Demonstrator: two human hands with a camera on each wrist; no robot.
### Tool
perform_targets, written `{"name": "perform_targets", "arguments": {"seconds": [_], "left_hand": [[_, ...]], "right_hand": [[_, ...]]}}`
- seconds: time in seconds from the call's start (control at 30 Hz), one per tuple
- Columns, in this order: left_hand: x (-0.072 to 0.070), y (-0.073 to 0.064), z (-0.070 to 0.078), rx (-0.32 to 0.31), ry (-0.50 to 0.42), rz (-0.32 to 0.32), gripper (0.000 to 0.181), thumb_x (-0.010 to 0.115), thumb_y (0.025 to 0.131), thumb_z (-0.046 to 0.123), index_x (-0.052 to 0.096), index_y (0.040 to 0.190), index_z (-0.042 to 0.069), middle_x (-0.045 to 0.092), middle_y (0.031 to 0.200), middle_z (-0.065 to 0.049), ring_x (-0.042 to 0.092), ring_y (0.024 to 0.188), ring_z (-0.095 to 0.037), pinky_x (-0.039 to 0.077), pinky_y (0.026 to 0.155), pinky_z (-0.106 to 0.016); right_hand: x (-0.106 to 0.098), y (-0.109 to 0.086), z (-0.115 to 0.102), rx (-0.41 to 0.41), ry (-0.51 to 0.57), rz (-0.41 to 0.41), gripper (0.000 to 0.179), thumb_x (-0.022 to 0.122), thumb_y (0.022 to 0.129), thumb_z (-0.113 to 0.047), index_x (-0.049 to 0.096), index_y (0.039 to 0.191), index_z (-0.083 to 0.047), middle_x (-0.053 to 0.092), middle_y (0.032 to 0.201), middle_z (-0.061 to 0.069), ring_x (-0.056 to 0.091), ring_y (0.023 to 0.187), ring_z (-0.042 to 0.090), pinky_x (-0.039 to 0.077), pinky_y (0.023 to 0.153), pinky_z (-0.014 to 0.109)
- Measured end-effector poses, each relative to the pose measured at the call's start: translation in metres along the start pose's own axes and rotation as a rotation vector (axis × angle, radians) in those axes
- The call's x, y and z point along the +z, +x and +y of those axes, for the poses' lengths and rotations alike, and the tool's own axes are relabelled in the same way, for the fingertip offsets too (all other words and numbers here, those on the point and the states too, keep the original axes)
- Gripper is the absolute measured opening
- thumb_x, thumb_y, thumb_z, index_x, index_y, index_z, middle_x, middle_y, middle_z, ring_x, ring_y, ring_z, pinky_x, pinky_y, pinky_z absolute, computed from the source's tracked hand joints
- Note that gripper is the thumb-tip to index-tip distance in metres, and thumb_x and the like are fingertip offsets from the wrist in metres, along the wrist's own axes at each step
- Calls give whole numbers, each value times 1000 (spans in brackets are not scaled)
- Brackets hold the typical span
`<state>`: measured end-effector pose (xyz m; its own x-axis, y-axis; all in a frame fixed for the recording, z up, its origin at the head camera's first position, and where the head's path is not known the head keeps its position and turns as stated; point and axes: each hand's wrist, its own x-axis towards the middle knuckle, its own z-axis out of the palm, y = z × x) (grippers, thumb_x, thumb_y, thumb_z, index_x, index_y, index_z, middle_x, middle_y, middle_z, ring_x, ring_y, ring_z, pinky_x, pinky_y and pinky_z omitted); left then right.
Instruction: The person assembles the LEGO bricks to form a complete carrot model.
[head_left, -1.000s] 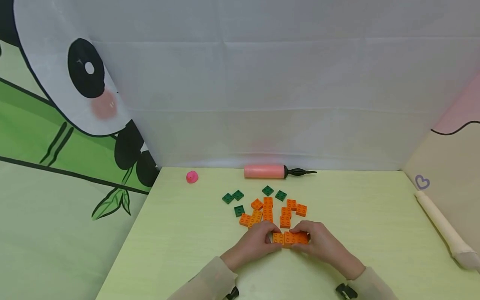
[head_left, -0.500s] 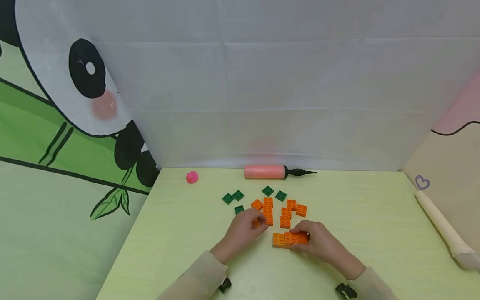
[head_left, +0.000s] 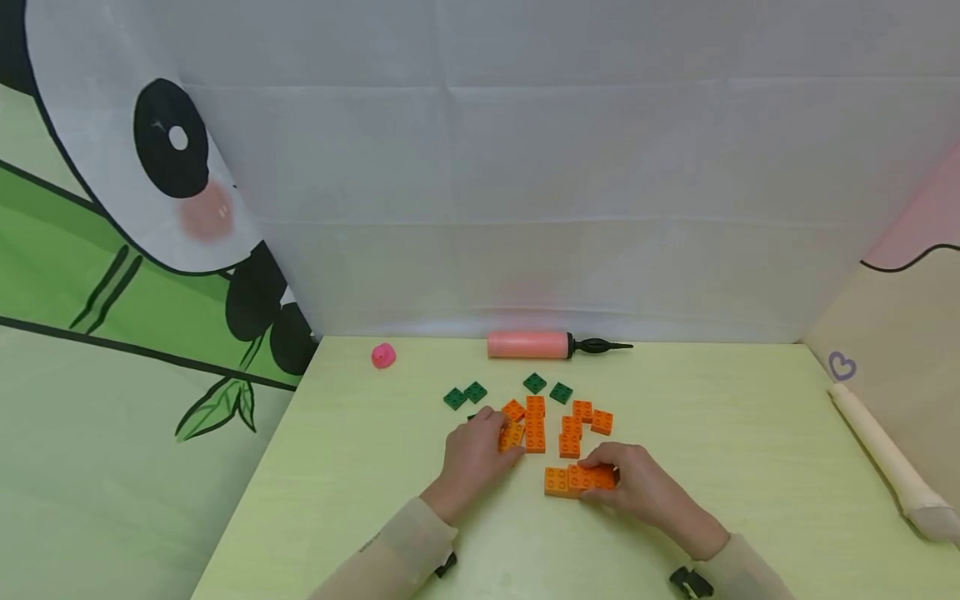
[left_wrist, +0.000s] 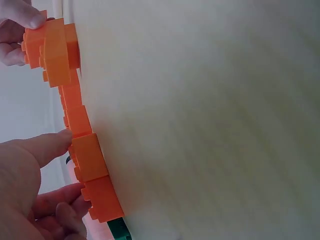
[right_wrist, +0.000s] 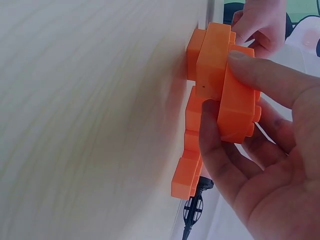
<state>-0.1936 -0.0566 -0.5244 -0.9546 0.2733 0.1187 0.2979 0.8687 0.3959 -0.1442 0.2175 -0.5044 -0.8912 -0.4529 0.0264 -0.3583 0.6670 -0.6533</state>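
Orange stack [head_left: 573,481], nearest of the bricks on the table [head_left: 360,517]; offset joint, liable to twist loose under uneven squeeze. Right hand [head_left: 637,483], at the stack's right end; grip narrow, pinching its upper brick [right_wrist: 237,102]. Left hand [head_left: 472,454], left of and slightly beyond the stack; grip bracketing a loose orange brick [head_left: 512,437], closure on it not determinable; neighbouring orange bricks [head_left: 535,435] crowd it, so a wide pinch could drag them along. Green bricks [head_left: 454,398], farther beyond the stack; one, mostly hidden behind the left hand, might get knocked.
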Motion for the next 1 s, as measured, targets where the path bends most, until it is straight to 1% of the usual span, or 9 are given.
{"name": "perform_targets", "arguments": {"seconds": [0.07, 0.1, 0.3, 0.43, 0.57, 0.67, 0.83, 0.93, 1.0], "left_hand": [[1, 0, 1, -10, 35, -1, 47, 85, 84, 48, 73, 109, 11, 55, 88, 4, 50, 64, -13, 44, 58, -31], [1, 1, 1, -16, 50, -3, 46, 85, 84, 49, 73, 105, 11, 54, 86, 4, 49, 63, -14, 44, 57, -31], [0, 2, 6, -74, 83, -31, 43, 85, 82, 49, 62, 75, 13, 47, 72, 2, 46, 55, -16, 38, 49, -32], [1, 3, 8, -95, 91, -43, 41, 83, 84, 43, 58, 69, 14, 47, 70, 2, 45, 55, -16, 37, 49, -31], [2, 3, 7, -100, 51, -27, 34, 78, 85, 34, 57, 70, 13, 49, 69, 1, 45, 54, -16, 37, 49, -31], [0, 2, 6, -112, 0, -7, 27, 77, 84, 32, 62, 78, 10, 54, 74, 1, 48, 56, -15, 41, 51, -32], [-3, 2, 5, -115, -43, 4, 34, 76, 85, 39, 70, 95, 7, 61, 83, 1, 52, 65, -14, 48, 61, -33], [-4, 1, 6, -98, -60, 9, 36, 75, 86, 40, 72, 101, 8, 64, 88, 1, 55, 69, -14, 50, 65, -33], [-5, -1, 8, -73, -73, 11, 36, 74, 85, 38, 73, 105, 8, 66, 93, 1, 57, 73, -13, 52, 69, -34]], "right_hand": [[0, 0, 0, -2, 1, 2, 31, 90, 83, -25, 79, 110, -15, 72, 105, -12, 64, 94, 10, 57, 88, 37], [0, 0, 0, -1, 2, 2, 31, 91, 83, -25, 79, 110, -15, 72, 105, -12, 64, 94, 10, 57, 88, 37], [0, 0, 0, -1, 3, 2, 31, 91, 83, -25, 79, 110, -14, 72, 105, -12, 64, 94, 9, 57, 88, 36], [0, 0, 0, 2, -1, 3, 32, 91, 83, -25, 79, 111, -14, 72, 105, -12, 64, 94, 10, 57, 88, 36], [1, 0, -1, 12, 2, 3, 31, 91, 83, -23, 79, 110, -14, 72, 105, -11, 64, 94, 10, 57, 88, 36], [1, 0, -2, 18, 7, 1, 31, 91, 83, -23, 79, 110, -14, 72, 105, -11, 64, 94, 10, 57, 88, 36], [0, 0, -3, 21, 7, 2, 31, 91, 83, -24, 79, 110, -14, 72, 104, -11, 64, 93, 10, 57, 87, 36], [0, 0, -3, 20, 2, 3, 31, 91, 83, -25, 79, 109, -14, 72, 104, -12, 63, 92, 9, 56, 87, 35], [0, 0, -3, 19, 3, 4, 31, 91, 83, -25, 79, 109, -14, 72, 103, -12, 63, 92, 9, 56, 86, 35]]}}
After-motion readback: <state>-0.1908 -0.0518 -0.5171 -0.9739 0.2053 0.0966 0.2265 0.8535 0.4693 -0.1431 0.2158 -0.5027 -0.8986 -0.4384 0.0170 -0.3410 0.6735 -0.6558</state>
